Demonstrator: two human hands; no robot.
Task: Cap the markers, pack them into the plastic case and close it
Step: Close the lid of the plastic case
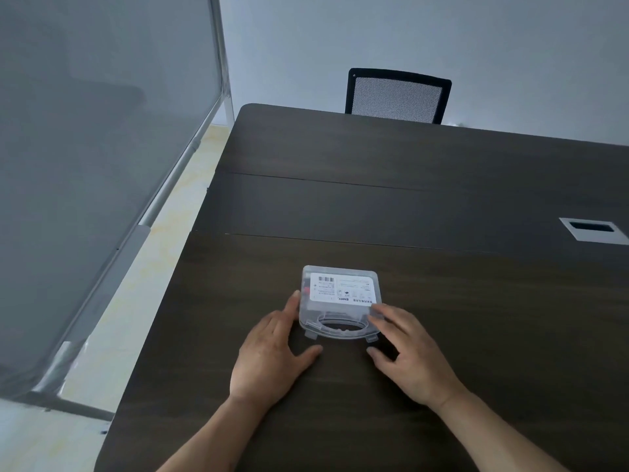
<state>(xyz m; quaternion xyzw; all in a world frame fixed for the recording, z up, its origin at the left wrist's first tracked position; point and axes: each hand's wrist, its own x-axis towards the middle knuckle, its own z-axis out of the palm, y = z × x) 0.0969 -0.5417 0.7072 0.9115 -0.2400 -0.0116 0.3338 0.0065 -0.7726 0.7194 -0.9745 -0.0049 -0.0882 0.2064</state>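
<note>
On near half of dark wood table (pixel 442 335): clear plastic case (pixel 340 301) lying flat, lid down, white barcode label (pixel 342 287) facing up, handle cut-out toward person. Two latch tabs stick out at near edge. Left hand (pixel 272 356) flat on table, fingers spread loose, fingertips touching case's left side. Right hand (pixel 408 356) loose too, fingers resting on case's near right corner. Neither hand clasps anything. Markers not discernible through lid. Mesh-back chair (pixel 396 95) at far edge; cable port (pixel 592 229) far right.
</note>
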